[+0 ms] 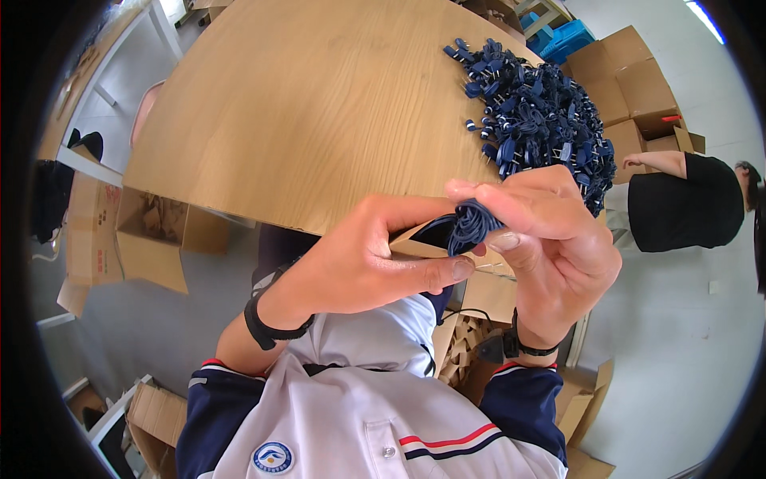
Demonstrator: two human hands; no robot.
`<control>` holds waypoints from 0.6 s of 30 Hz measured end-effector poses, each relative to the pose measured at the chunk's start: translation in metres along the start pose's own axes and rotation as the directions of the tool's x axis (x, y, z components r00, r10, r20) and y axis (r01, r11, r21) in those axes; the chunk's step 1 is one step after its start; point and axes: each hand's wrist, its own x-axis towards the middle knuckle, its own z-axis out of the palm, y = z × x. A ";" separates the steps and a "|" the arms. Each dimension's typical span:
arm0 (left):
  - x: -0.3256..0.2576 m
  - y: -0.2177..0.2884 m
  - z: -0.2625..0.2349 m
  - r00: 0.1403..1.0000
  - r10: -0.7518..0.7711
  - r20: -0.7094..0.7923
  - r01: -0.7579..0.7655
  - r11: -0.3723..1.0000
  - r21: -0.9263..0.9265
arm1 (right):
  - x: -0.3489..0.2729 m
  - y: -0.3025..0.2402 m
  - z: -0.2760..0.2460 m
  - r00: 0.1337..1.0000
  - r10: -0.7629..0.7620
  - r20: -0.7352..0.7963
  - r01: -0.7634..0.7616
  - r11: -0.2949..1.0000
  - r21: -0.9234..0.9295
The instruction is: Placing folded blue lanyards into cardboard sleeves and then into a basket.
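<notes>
My left hand is closed around a small brown cardboard box, thumb along its near side. The box's open end faces right, with a dark inside. Pinched between the thumb and fingers of my right hand is a coiled dark blue cable, its loops bunched at that opening. Part of the cable seems to lie inside the box, but the fingers hide how far it goes. Both hands are in front of my chest, at the table's near edge. On the table beyond my right hand lies a heap of dark blue plug cables.
The round-edged wooden table spreads out ahead. Open cardboard boxes stand at the left and far right. Below my right forearm sits a carton of crumpled brown paper. Another person in a black top is at the right.
</notes>
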 end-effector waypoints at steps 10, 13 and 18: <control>0.005 -0.003 -0.001 1.000 0.009 -0.009 -0.008 0.994 0.106 | -0.009 0.006 0.015 0.979 -0.077 -0.187 0.075 0.997 -0.014; 0.003 -0.005 0.001 0.976 0.210 -0.049 -0.195 0.957 0.215 | -0.007 0.006 0.010 0.990 -0.138 -0.032 0.138 0.990 -0.014; 0.002 -0.002 -0.006 0.997 0.076 0.035 -0.081 0.981 0.177 | -0.005 0.014 0.004 0.990 0.129 0.061 -0.137 0.977 0.165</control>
